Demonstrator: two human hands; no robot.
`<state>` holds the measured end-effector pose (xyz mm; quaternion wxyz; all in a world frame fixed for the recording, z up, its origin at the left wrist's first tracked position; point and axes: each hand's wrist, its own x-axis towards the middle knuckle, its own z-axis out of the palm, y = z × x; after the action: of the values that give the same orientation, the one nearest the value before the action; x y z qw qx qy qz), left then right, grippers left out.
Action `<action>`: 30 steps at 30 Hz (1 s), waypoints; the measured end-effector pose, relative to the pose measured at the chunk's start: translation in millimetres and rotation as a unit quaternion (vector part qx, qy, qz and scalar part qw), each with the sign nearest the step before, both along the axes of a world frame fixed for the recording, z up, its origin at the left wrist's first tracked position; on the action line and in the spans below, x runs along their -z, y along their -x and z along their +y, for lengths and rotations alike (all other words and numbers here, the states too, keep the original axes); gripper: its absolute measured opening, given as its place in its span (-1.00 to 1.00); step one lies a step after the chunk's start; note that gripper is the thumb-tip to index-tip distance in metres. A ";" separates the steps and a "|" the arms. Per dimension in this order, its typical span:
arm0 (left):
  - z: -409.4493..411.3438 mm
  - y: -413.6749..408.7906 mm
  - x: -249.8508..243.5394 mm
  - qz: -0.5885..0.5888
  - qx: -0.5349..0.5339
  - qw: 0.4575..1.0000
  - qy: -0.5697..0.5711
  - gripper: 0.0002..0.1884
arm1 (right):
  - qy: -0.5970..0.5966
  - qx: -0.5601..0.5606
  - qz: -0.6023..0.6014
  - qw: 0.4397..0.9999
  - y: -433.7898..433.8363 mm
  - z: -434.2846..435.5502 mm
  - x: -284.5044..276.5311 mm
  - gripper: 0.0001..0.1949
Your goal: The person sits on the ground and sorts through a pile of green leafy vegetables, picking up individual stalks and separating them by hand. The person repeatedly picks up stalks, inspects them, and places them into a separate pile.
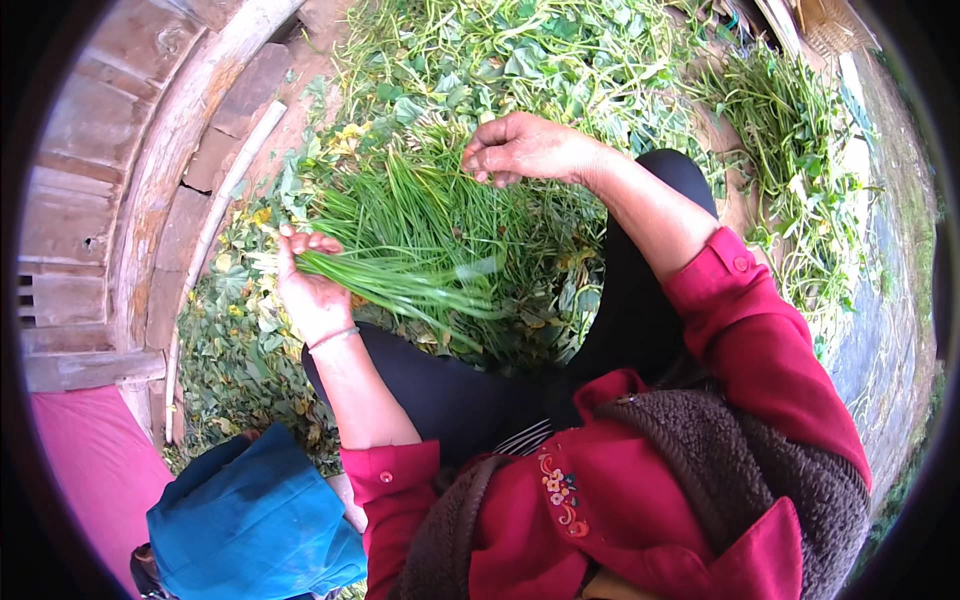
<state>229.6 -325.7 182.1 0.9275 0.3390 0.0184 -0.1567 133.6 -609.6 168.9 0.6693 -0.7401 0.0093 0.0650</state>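
My left hand [319, 296] holds a bunch of long thin green stalks that look like garlic chives [397, 285]. Their pale ends stick out to the left past my fingers, and the green tips fan out to the right. Below and beyond this bunch lies a pile of similar greens [405, 195], heaped on the ground before my bent legs. My right hand [525, 150] hovers at the pile's upper right, its fingertips curled close together. Whether a stalk is pinched between those fingertips is too small to make out.
Leafy vines [525, 60] cover the ground ahead, and another vine heap [795, 142] lies to the right. A pale pole [225, 199] runs along the wooden wall [120, 135] on the left. Blue clothing [255, 517], seemingly on a person, is close by at lower left.
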 end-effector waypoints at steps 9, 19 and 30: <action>-8.7 16.2 -0.5 0.057 0.089 0.988 -0.116 -0.84 | 0.312 -0.030 -0.059 0.948 -54.7 28.9 46.7 -0.76; -13.6 14.4 -1.5 0.055 0.078 0.981 -0.168 -0.80 | 0.324 0.039 0.000 0.945 -115.7 82.9 86.1 -0.68; -15.4 11.2 -4.0 0.059 0.086 0.980 -0.168 -0.82 | 0.048 0.057 0.096 0.993 -126.3 68.4 94.7 -0.75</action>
<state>218.4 -341.1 186.1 0.8374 0.4807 0.0695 -0.2505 259.9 -541.2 74.1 0.6317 -0.7598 0.1190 0.0974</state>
